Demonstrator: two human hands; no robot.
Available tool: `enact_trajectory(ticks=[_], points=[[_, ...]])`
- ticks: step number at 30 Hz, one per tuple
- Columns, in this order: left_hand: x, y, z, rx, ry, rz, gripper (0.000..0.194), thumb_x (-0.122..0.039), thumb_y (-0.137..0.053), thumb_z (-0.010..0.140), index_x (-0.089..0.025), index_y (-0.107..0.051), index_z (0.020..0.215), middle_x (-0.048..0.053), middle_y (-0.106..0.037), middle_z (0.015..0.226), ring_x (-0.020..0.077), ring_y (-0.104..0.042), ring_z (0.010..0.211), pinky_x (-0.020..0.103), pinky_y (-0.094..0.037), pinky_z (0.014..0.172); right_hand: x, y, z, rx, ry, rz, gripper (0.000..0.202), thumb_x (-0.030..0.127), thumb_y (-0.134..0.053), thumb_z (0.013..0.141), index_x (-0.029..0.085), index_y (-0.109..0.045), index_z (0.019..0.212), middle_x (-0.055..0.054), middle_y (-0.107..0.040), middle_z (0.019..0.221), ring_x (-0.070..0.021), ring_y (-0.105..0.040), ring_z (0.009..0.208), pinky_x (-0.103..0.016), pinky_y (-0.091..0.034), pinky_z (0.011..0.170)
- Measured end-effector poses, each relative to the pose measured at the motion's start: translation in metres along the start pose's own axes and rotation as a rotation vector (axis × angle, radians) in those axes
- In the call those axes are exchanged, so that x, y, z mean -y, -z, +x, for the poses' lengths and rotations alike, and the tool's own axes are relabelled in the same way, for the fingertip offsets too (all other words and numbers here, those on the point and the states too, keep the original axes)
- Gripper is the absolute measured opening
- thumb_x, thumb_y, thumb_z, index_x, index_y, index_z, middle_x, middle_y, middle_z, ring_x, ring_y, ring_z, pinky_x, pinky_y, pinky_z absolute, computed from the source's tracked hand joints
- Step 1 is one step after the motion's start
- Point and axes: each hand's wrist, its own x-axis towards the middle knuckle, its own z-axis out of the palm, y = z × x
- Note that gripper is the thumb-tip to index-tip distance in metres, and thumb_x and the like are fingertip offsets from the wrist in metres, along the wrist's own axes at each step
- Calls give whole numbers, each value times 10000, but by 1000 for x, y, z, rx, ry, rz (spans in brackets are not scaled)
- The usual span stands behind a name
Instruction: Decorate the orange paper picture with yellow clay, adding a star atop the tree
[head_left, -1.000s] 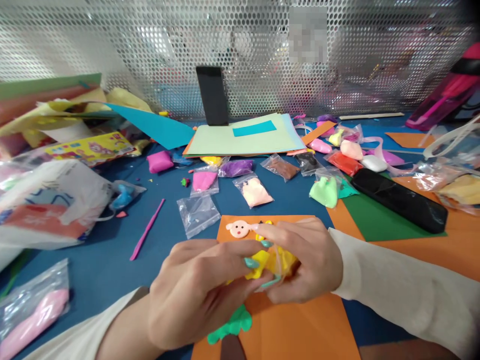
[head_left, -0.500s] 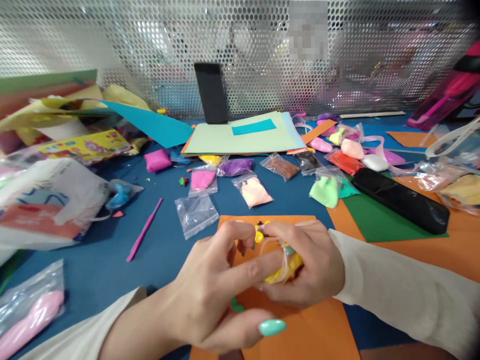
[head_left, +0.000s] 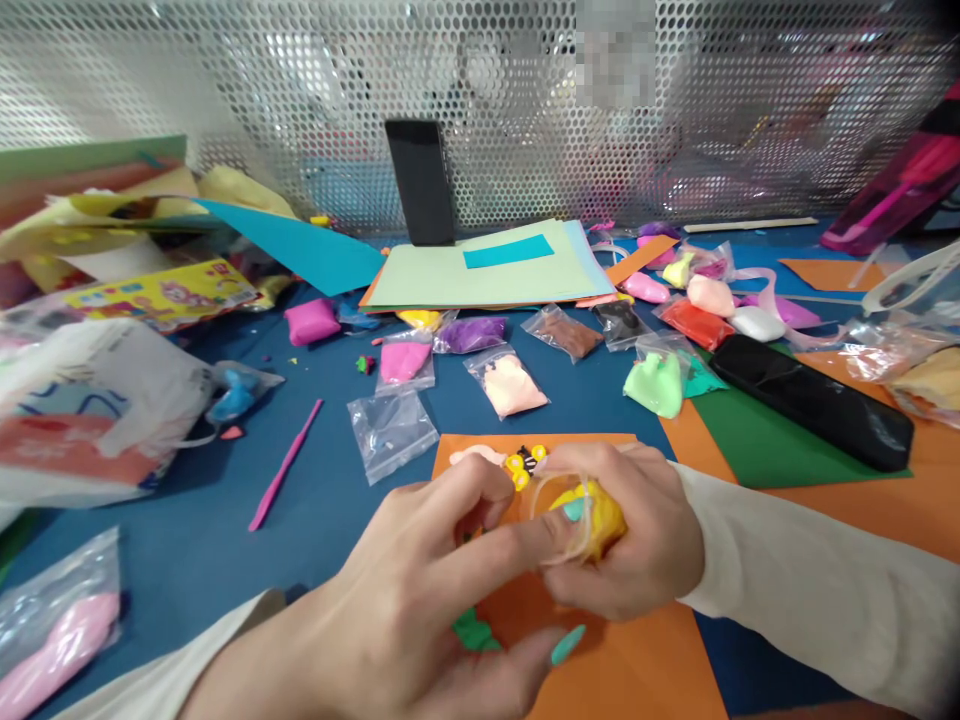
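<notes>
My right hand (head_left: 637,535) is wrapped round a small clear plastic tub (head_left: 541,500) whose open rim faces left. Yellow modelling clay (head_left: 606,520) fills part of it. From the left, my left hand (head_left: 442,590) reaches its index finger into the rim, the green nail against the clay. Its thumb stands apart and the other fingers curl down. Below both hands lies an orange sheet (head_left: 630,660). On it are a yellow-and-black clay figure (head_left: 525,464), a pale pink clay piece (head_left: 480,455) and a green clay piece (head_left: 474,632), partly covered by my left hand.
Bagged clay lumps, among them a peach one (head_left: 511,385) and a light green one (head_left: 655,383), lie beyond the sheet. A pink modelling tool (head_left: 286,465) is at left. A black case (head_left: 814,405) rests at right. A phone (head_left: 420,182) leans on the perforated metal screen (head_left: 510,130).
My right hand has tilted the tub, so more of the yellow clay shows. My left index fingertip has come into sight at the clay, and the yellow-and-black figure is less covered.
</notes>
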Motion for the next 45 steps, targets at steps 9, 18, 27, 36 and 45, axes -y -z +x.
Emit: enact_trajectory(ticks=[9,18,27,36,45], points=[[12,1,5,179,23,-268,308,-422,-402,941,-172,-515,1082,39,-673,792,110,-621,650,189,-471,566,3,2,1,22,-3,44,299,315,-629,736,178,-528,982,25,-705,735,-102,-656,551,-171,-514,507],[4,-5,0,214,29,-194,221,-179,-340,944,-143,-550,1006,14,-567,634,117,-489,517,235,-349,461,1,-1,-2,27,28,19,364,380,-613,783,189,-500,1072,11,-722,855,-91,-686,669,-131,-542,650],[9,1,-1,-68,126,-211,217,-134,-492,889,-219,-566,1075,6,-643,784,78,-600,622,156,-486,561,3,4,7,89,-77,154,296,275,-590,743,174,-484,1000,-3,-667,692,-128,-630,537,-203,-480,465],[14,-5,-5,-157,391,-367,260,-183,-548,857,-246,-485,1102,-24,-629,782,83,-619,625,146,-503,538,3,6,5,143,-215,278,281,238,-612,789,176,-484,1031,-53,-697,850,-152,-674,684,-230,-516,587],[18,4,3,-32,470,-492,128,-199,-525,861,-183,-638,804,-11,-621,659,76,-549,503,169,-428,460,-2,9,7,197,-263,475,180,254,-509,889,154,-626,983,-57,-697,862,-139,-663,763,-227,-507,647]])
